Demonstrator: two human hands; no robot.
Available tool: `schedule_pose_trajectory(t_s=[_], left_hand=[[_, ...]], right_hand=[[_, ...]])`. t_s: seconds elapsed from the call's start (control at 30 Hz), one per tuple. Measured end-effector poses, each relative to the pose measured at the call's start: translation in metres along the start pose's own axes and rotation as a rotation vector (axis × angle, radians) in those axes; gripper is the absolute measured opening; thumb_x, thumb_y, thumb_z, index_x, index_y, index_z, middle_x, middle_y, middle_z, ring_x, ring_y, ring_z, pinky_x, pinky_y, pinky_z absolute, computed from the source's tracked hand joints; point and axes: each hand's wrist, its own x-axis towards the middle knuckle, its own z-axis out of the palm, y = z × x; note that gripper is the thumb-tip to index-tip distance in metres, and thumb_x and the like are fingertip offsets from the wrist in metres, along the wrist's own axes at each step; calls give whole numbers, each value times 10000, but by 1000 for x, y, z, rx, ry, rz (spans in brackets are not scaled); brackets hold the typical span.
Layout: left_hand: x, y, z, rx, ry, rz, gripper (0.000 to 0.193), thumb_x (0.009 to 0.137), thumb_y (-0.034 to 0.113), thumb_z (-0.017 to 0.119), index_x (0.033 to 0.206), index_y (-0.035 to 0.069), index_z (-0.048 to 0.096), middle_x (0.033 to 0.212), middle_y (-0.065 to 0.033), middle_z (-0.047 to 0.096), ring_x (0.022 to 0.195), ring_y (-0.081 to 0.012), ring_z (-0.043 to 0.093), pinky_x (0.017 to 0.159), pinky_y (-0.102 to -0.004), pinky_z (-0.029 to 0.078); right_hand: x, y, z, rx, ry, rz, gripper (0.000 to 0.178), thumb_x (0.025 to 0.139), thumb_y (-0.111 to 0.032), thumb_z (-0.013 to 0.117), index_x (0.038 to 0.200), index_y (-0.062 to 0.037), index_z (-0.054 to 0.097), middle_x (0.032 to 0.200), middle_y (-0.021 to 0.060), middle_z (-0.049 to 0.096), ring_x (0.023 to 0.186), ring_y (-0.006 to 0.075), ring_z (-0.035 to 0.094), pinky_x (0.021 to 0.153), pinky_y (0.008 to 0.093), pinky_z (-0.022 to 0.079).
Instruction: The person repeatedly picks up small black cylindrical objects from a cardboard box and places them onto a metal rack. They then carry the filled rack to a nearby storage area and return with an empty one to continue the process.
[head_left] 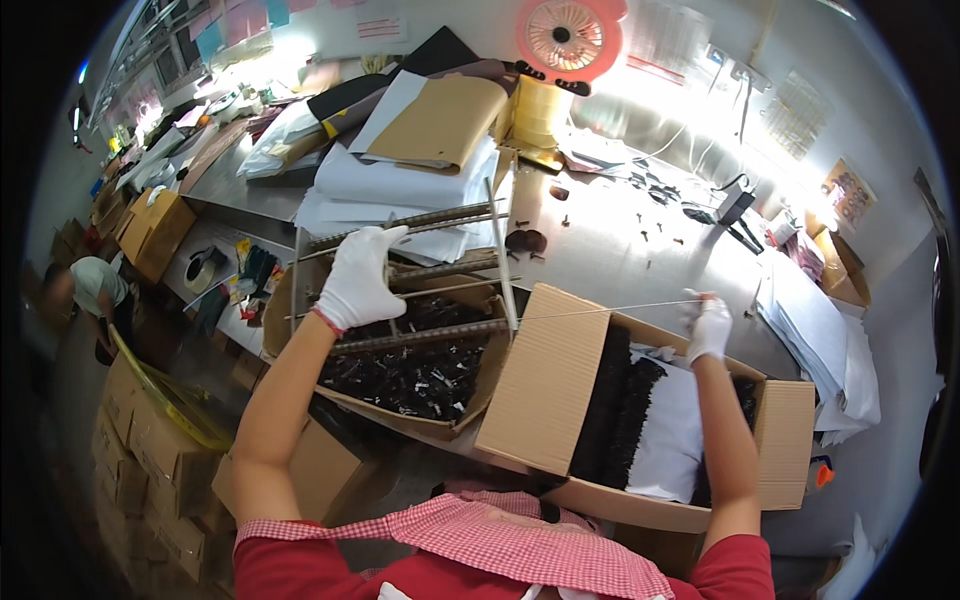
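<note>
My left hand [362, 280], in a white glove, rests on a metal rack [500, 240] of notched bars. Its thumb and forefinger are apart, with no object visible between them. The rack lies over an open carton [460, 425] of small black pieces [400, 385]. Out to the right, my gloved right hand [710, 325] pinches the end of a thin rod or wire [620, 308], which stretches leftward to the rack's right side. Below that hand stands an open cardboard box [545, 385] holding black fringed material [612, 420] and a white sheet [665, 430].
Behind the rack, white papers [400, 190] and a brown folder [440, 120] are piled. A pink fan [562, 35] stands at the back. Small dark bits and a black adapter [735, 207] lie on the metal table [600, 255]. Cartons [160, 440] and another person [95, 290] are at left.
</note>
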Motion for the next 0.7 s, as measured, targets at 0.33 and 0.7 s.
schedule_pose_trajectory(t_s=[0.33, 0.7], left_hand=[[-44, 21, 9, -17, -88, 73, 880, 522, 173, 761, 1360, 88, 506, 1186, -202, 515, 1138, -402, 494, 1022, -477, 391], [-79, -30, 5, -77, -330, 22, 814, 516, 135, 721, 1314, 65, 573, 1202, -199, 567, 1170, -392, 523, 1049, -427, 404]], right_hand=[[-114, -23, 213, -343, -762, 419, 369, 998, -429, 547, 1122, -87, 611, 646, -46, 414, 505, 90, 364, 444, 246, 311], [77, -20, -42, 216, 140, 76, 197, 1018, -203, 410, 913, -77, 519, 669, 25, 485, 466, 94, 407, 376, 230, 326]])
